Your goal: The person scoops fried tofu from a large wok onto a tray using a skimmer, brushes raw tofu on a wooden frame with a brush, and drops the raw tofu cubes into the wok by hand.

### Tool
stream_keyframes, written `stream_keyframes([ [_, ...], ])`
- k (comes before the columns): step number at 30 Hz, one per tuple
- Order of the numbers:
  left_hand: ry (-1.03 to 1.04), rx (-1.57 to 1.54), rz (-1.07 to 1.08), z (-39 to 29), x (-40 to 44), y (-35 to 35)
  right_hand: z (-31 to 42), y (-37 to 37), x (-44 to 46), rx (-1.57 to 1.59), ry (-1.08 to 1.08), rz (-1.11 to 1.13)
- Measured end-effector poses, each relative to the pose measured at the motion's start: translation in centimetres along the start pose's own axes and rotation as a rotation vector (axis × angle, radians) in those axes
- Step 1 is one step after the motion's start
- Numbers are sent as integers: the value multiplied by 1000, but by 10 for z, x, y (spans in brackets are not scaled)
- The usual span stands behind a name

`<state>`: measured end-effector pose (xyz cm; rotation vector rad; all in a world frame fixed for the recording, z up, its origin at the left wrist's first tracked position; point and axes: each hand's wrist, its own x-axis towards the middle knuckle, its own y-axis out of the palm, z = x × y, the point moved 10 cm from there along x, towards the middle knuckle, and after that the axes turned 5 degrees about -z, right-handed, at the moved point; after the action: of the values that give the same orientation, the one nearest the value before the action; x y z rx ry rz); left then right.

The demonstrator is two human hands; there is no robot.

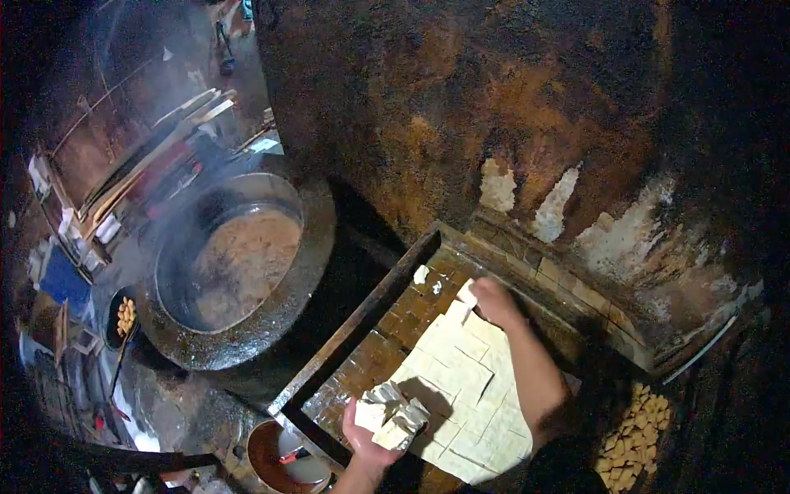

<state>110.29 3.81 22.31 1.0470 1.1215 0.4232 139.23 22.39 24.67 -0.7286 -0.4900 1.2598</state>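
My left hand [372, 440] is palm up near the front of a wooden tray [362, 346], cupped under several pieces of tofu [390, 414]. Beside it lies a white slab of tofu [461, 370], cut into rectangular blocks. At the slab's far corner, my right hand [495, 303] pinches a tofu block [467, 293] by its end; the fingertips are partly hidden. Small tofu crumbs [421, 274] rest on the dark, grid-marked tray bottom.
Left of the tray, a large steaming pot [309, 247] holds brownish liquid. A bowl [262, 457] with a red-handled tool is below. Tan pieces [638, 436] are piled at the right. A ladle [125, 323] with tan pieces and stacked wood [156, 148] are at the left.
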Motion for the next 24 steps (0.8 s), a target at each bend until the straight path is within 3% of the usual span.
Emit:
stream_keyframes([
  [1, -16, 4, -6, 3, -1, -3, 7, 10, -11, -120, -64, -9],
  [2, -19, -1, -5, 5, -3, -3, 1, 19, -23, -302, -221, -305],
  [3, -10, -2, -33, 7, -4, -3, -8, 35, -25, -180, -121, -209],
  [6, 0, -30, -22, 7, -6, 5, -5, 41, -31, -237, -214, -272],
  [8, -9, -29, -17, 7, -6, 2, 16, 45, -53, -189, -265, -157],
  [12, -43, -41, 21, 10, -4, 5, 42, 30, -65, -236, -152, -69],
  [14, -41, -37, 5, 10, -5, 4, 62, 28, -68, -291, -351, -119],
  [18, -43, -56, 60, 11, -7, 6, 64, 37, -69, -478, -418, -154],
  [20, -43, -45, 65, 10, -7, 4, 48, 35, -52, -144, -439, -157],
  [21, -72, -56, 74, 12, -8, 4, 34, 36, -39, -135, -254, -61],
  [23, -96, -63, 85, 11, -10, 5, 35, 29, -31, 275, -345, -105],
  [24, -62, -64, 56, 8, -12, 2, 32, 41, -30, 336, -202, 166],
])
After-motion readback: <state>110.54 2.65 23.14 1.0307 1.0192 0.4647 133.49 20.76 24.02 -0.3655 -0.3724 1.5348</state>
